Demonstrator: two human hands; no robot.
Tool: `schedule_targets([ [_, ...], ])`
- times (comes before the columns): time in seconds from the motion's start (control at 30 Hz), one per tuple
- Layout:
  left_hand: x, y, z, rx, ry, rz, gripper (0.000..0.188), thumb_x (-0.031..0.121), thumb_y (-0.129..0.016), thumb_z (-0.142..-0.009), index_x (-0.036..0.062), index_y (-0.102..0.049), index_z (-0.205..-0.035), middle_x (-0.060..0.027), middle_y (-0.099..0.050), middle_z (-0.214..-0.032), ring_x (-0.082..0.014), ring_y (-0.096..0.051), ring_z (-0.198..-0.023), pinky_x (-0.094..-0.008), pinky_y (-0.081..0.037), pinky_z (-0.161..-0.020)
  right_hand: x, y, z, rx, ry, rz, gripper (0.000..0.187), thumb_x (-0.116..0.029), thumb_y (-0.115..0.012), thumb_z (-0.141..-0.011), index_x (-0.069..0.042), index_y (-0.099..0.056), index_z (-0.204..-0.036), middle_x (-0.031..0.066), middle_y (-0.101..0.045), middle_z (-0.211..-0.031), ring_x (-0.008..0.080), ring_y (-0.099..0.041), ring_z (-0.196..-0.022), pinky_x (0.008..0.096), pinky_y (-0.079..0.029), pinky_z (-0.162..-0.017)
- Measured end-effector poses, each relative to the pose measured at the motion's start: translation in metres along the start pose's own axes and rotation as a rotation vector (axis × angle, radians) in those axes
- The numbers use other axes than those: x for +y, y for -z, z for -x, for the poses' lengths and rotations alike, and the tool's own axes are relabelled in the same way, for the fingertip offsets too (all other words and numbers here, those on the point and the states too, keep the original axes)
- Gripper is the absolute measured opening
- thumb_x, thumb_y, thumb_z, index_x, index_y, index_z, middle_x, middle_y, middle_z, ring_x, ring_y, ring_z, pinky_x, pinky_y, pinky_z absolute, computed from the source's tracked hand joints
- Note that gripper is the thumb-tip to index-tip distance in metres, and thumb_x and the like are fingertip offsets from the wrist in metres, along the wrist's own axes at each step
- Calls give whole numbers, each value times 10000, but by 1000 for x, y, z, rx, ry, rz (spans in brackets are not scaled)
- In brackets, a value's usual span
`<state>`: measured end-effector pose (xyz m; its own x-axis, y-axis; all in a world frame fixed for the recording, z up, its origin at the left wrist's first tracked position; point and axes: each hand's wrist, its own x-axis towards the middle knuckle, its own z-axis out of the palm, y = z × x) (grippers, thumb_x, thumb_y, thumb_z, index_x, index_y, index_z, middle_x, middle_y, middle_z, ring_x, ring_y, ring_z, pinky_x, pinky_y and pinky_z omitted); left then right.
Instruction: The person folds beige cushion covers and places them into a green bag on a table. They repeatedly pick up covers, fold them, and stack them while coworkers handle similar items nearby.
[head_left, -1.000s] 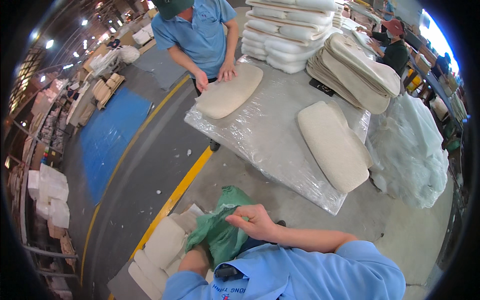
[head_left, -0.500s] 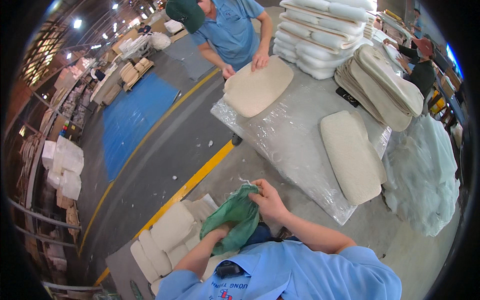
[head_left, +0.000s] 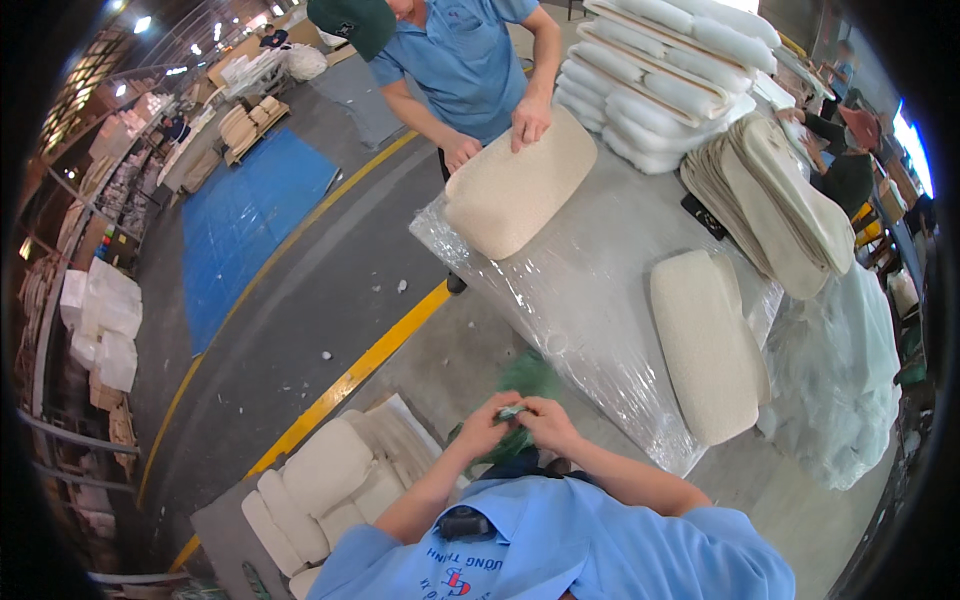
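In front of my chest, both hands come together on a thin green fabric bag [head_left: 530, 375]. My left hand [head_left: 484, 430] pinches a bunched part of it, and my right hand [head_left: 549, 426] grips the same bunch from the other side. One end of the fabric spreads out beyond my fingers, blurred by motion. The rest hangs beneath my hands, partly hidden by them. To the right, on the plastic-wrapped table [head_left: 610, 235], lies a beige padded cushion [head_left: 703, 345], apart from my hands.
Across the table a co-worker [head_left: 460, 75] handles another beige cushion [head_left: 522, 182]. White padding [head_left: 665, 80] is piled at the back, beside folded beige covers [head_left: 770, 200]. A translucent plastic bag [head_left: 835, 385] bulges at right. More cushions [head_left: 325, 475] lie low on my left.
My left hand has come out of the green bag and moved up to meet my right. The fabric is now bunched between both hands. The co-worker's cushion has tilted and shifted slightly.
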<state>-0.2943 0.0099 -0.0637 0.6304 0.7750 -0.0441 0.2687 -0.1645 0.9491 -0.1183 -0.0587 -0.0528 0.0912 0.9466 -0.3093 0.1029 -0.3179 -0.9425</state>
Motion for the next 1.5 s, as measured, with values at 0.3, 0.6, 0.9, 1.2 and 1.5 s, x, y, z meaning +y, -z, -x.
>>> schedule_targets([
  [0.3,-24,14,-85,-275,306,31,268,195,-618,-1056,15,-722,-1226,-74,-757,-990,-127,-650,-909,-338,-538,-849,-6,36,-47,149,-64,65,226,-159,-721,-946,-48,-766,-1137,80,-758,-946,156,-672,-815,344,-532,-746],
  [0.6,-47,4,-110,-135,313,-77,330,281,-627,-1008,18,-722,-1182,-252,-744,-1047,-456,-704,-1021,-490,-537,-865,-6,57,-95,496,-5,834,391,-279,-871,-811,-99,-690,-1106,134,-633,-1165,373,-615,-1118,477,-530,-919],
  [0.9,-52,-9,-122,15,312,-112,315,274,-663,-963,19,-743,-1130,-243,-747,-1049,-448,-710,-1017,-487,-540,-864,22,74,-99,519,117,557,179,-175,-789,-872,-41,-698,-948,157,-673,-881,340,-671,-837,453,-538,-751],
  [1.2,-35,-37,-168,-57,265,-188,276,201,-721,-913,-18,-761,-1074,-232,-756,-973,-381,-743,-928,-433,-550,-828,-1,91,-87,327,24,326,202,-140,-744,-914,-60,-764,-1099,159,-731,-942,337,-673,-857,429,-539,-776],
  [1.5,-47,-64,-201,-192,324,-93,308,252,-780,-881,-11,-780,-1042,-236,-754,-958,-367,-715,-916,-456,-562,-786,-10,87,-66,400,267,408,220,-89,-721,-921,-58,-790,-1128,143,-743,-1009,383,-683,-954,456,-556,-851],
])
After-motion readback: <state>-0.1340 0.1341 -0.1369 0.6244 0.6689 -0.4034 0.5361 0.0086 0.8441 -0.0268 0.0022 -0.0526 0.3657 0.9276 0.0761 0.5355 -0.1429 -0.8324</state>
